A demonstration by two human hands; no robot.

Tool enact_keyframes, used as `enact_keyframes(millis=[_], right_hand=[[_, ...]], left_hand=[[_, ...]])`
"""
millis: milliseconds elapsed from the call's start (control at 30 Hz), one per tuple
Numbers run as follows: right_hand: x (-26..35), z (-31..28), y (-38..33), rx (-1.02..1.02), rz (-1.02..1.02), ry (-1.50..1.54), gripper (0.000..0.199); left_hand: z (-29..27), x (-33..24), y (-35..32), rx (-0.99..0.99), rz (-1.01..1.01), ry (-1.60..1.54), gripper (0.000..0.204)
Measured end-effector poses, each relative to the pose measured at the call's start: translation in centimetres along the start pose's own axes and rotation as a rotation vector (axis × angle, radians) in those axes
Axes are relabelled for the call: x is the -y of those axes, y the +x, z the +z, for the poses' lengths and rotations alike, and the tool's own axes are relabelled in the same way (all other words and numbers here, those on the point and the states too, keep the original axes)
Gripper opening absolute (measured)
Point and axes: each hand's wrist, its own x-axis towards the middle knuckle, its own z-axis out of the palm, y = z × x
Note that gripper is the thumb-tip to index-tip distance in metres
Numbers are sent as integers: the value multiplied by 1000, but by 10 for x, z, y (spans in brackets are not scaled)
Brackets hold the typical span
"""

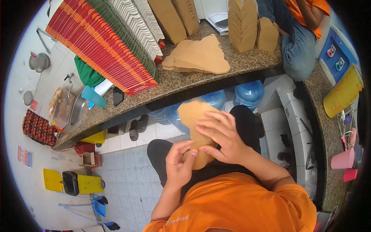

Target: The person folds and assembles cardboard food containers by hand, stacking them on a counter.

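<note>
Above my lap I hold a brown cardboard box blank (199, 131), its upper part wide and notched. My left hand (181, 162) pinches its lower left edge between thumb and fingers. My right hand (222, 137) grips its right side, with the fingers laid across the face and the thumb low near the left hand's fingertips. Part of the blank is hidden behind the right hand. On the granite counter (170, 87) ahead lies a stack of flat brown box blanks (199, 54).
Red printed cartons (104, 50) stand nested in a long row at left on the counter. Brown folded boxes (242, 27) stand at the back. Water jugs (249, 92) sit below the counter. Another person's knee (297, 56) rests at the right. A phone (118, 96) lies near the counter's edge.
</note>
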Motion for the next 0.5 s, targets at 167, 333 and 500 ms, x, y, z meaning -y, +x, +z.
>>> enact_keyframes(millis=[167, 333, 500], right_hand=[[2, 19, -12, -102, -16, 309, 15], [16, 9, -6, -285, 39, 360, 13], [30, 29, -18, -155, 645, 1399, 8]], left_hand=[[8, -4, 0, -128, 69, -1, 32], [-12, 4, -1, -42, 453, 709, 45], [-1, 32, -10, -148, 743, 620, 69]])
